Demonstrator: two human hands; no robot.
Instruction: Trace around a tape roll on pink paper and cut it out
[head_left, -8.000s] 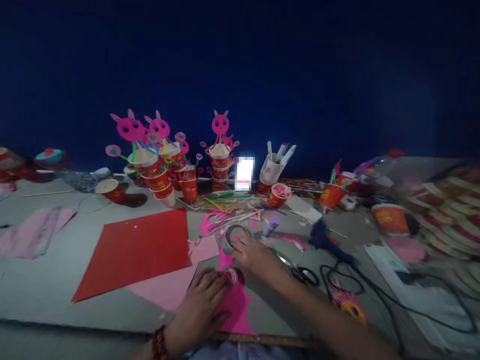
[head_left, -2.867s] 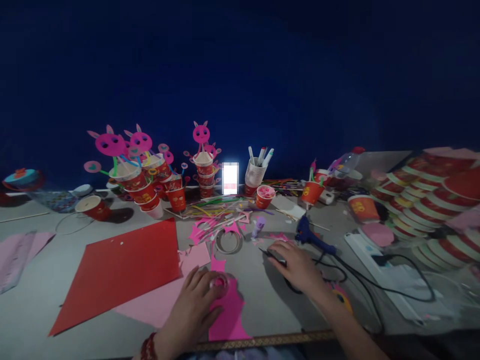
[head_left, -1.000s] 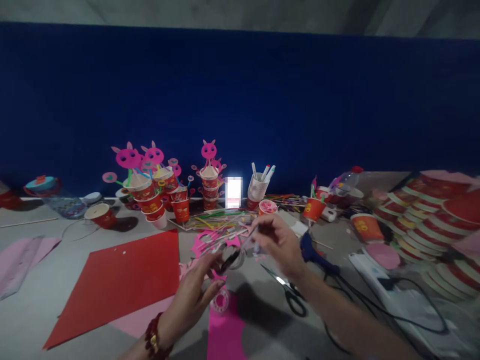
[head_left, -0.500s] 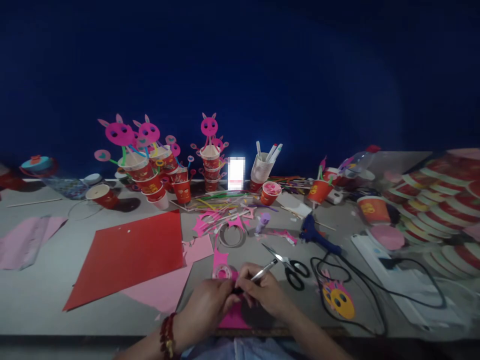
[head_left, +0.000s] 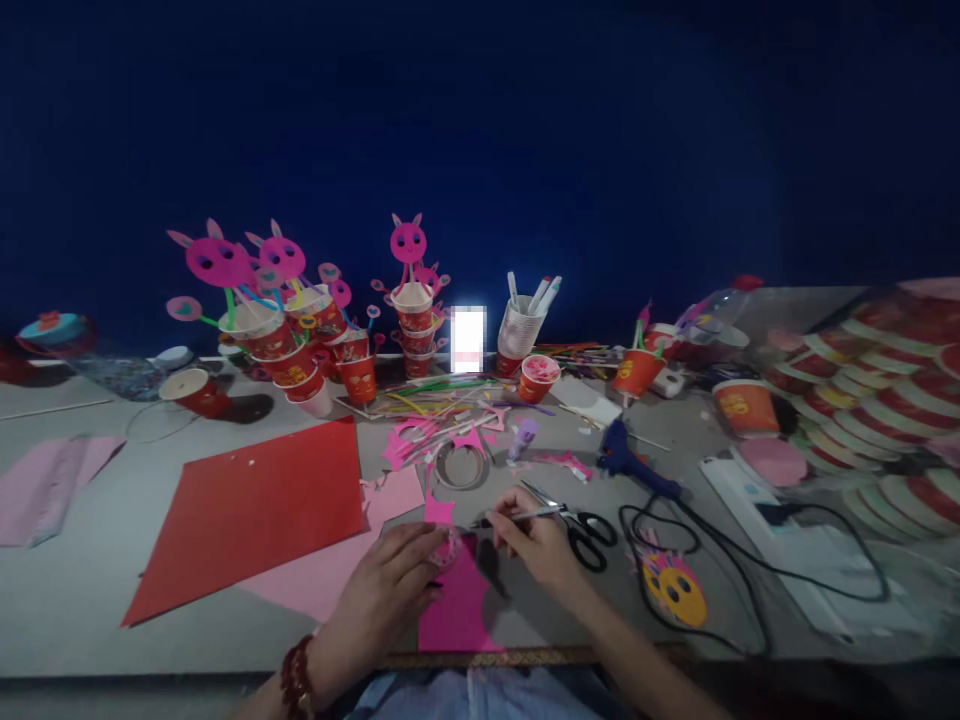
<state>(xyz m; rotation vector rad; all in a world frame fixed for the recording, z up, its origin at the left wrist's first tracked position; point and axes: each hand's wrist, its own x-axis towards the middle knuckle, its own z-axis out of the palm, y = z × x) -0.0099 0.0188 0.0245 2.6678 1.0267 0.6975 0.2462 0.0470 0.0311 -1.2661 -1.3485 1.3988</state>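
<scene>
Pen [head_left: 536,513] pointing at the ring [head_left: 454,548]

In the head view, my right hand [head_left: 532,545] is gripping the pen, its tip pointing left. My left hand [head_left: 397,575] is lying partly over the ring; I cannot tell whether its fingers are gripping or only pressing. The ring is resting on the pink sheet [head_left: 457,610], near and central. Pressing too lightly could be letting the ring slip; the scissors [head_left: 583,522], lying just right, could be catching my pen.
</scene>
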